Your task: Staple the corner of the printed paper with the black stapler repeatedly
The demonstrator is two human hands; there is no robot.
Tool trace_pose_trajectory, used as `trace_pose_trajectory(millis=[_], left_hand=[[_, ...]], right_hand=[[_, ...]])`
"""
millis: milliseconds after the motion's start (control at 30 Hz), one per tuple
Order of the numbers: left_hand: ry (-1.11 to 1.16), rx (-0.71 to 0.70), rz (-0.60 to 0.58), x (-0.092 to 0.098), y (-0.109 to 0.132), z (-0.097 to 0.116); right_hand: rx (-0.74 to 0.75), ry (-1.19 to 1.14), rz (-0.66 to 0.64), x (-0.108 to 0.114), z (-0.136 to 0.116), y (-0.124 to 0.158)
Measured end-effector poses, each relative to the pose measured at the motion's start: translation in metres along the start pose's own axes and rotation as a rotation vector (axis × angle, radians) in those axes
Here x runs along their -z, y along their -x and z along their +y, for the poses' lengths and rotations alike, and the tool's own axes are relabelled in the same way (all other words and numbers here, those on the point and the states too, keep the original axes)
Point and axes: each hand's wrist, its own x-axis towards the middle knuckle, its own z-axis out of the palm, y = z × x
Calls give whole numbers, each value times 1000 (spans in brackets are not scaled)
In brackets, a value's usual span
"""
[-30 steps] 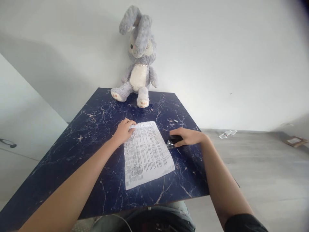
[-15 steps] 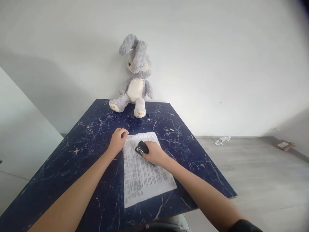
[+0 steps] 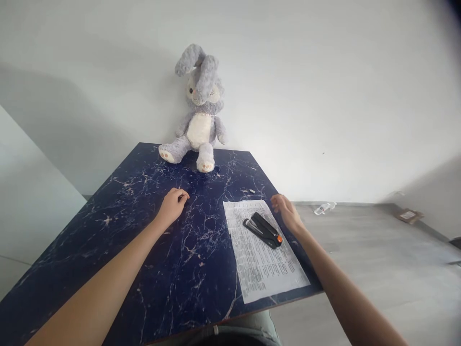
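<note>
My left hand rests on the dark blue marbled table, its fingers curled in with nothing visible in them. To its right lies a printed sheet of paper, slightly turned. A black stapler with an orange spot at one end sits on the sheet, its arm raised from the base. Just past the sheet's upper right side is my right hand, off the stapler, with loosely bent fingers and nothing visible in them.
A grey plush rabbit sits at the table's back edge against the white wall. A small light-coloured piece lies behind the sheet. On the floor to the right are a clear plastic item and a brown box.
The sheet has moved right, away from my left hand, with the stapler on it. My right hand has let go of the stapler and moved right. My left hand has barely moved.
</note>
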Motion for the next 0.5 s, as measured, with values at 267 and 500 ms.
trace_pose_trajectory(millis=[267, 500], left_hand=[[129, 140, 180, 4, 0, -7], [22, 237, 694, 32, 0, -20]], right_hand=[[238, 500, -298, -100, -19, -60], [454, 413, -403, -218, -137, -77]])
